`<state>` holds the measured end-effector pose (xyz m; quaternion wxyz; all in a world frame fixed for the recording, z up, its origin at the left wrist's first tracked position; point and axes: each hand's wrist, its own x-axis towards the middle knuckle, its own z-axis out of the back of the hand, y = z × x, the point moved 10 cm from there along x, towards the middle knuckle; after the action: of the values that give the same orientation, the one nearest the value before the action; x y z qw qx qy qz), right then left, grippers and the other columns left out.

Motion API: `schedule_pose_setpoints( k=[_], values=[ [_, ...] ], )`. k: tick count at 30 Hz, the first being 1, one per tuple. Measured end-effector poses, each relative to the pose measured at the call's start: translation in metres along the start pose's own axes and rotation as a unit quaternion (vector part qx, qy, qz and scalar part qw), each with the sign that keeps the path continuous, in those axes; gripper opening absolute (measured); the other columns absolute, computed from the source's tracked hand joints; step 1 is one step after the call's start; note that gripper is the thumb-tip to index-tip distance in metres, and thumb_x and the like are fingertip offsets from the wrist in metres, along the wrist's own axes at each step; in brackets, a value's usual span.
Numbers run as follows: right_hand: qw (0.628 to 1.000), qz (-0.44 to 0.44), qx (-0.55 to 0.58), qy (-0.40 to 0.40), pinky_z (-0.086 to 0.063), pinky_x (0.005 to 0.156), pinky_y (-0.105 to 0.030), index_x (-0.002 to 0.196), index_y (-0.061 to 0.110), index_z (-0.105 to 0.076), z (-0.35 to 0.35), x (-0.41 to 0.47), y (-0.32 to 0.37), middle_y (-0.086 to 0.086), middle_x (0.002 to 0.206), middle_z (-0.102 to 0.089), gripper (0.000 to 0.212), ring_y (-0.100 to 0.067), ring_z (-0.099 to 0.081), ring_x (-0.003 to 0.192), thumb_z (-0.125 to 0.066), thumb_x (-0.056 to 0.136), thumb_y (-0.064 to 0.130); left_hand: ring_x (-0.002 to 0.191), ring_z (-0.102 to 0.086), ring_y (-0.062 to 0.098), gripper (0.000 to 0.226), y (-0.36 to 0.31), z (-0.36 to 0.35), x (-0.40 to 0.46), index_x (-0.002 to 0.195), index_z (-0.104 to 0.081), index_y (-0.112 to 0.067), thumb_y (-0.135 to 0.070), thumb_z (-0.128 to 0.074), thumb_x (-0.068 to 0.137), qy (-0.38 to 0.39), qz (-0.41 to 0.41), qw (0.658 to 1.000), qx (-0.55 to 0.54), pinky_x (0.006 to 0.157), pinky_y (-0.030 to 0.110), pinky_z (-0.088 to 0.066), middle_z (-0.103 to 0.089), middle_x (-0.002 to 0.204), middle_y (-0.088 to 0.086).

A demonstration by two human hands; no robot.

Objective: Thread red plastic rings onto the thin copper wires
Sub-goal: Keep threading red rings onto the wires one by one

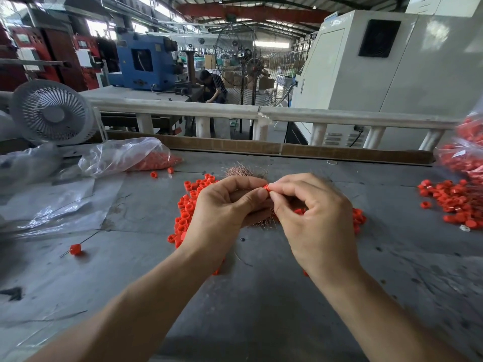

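Head view | left hand (224, 205) and right hand (313, 212) raised together; both pinching red ring (266, 188)

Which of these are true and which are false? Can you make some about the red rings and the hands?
1. Both hands pinch one red ring between them. True.
2. The small white fan stands on the right. False: it stands at the far left.
3. A pile of red rings lies on the table under the left hand. True.
4. The right hand lies flat on the table. False: it is raised, fingers curled.
5. The plastic bag holds blue rings. False: they are red.
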<state>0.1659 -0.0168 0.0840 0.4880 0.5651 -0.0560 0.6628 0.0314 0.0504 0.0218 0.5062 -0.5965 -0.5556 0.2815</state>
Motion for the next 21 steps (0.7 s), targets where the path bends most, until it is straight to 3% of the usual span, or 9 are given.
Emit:
schedule_pose_setpoints(
  k=[7,10,12,21],
  values=[
    [0.999,0.012,-0.003,0.041,-0.048,0.079,-0.011,0.100,0.010,-0.080,-0.008,-0.001,-0.001,0.003,0.097,-0.067,0.013,-0.007,-0.063,0.087,-0.079,0.088,0.006,0.089,-0.077,0.023,0.024,0.004,0.002,0.001,0.105,-0.072,0.000,-0.011,-0.071,0.084,-0.008,0.017,1.000,-0.022,0.078,0.030,-0.062,-0.078,0.094,0.016],
    [0.997,0.037,-0.060,0.022,-0.056,0.082,-0.034,0.103,0.010,-0.078,-0.008,-0.003,0.004,-0.001,0.100,-0.066,0.018,-0.019,-0.065,0.092,-0.080,0.085,0.007,0.087,-0.073,0.023,0.032,0.012,0.002,0.001,0.102,-0.076,-0.006,-0.021,-0.077,0.074,-0.018,0.052,0.998,-0.032,0.085,0.038,-0.063,-0.077,0.097,0.017],
    [0.992,0.061,-0.110,0.008,-0.056,0.081,-0.043,0.100,0.010,-0.076,-0.009,-0.004,0.009,-0.003,0.100,-0.067,0.016,-0.026,-0.065,0.094,-0.079,0.084,0.008,0.081,-0.072,0.021,0.030,0.017,0.002,0.000,0.099,-0.077,-0.008,-0.021,-0.077,0.071,-0.023,0.074,0.996,-0.048,0.081,0.036,-0.064,-0.075,0.094,0.017],
    [0.989,0.090,-0.119,-0.007,-0.055,0.075,-0.039,0.092,0.007,-0.073,-0.009,-0.008,0.011,-0.004,0.094,-0.066,0.004,-0.026,-0.065,0.089,-0.072,0.091,0.011,0.076,-0.071,0.020,0.017,0.021,0.002,-0.002,0.090,-0.075,-0.007,-0.018,-0.076,0.078,-0.014,0.117,0.991,-0.065,0.073,0.030,-0.062,-0.073,0.089,0.018]
  ],
)
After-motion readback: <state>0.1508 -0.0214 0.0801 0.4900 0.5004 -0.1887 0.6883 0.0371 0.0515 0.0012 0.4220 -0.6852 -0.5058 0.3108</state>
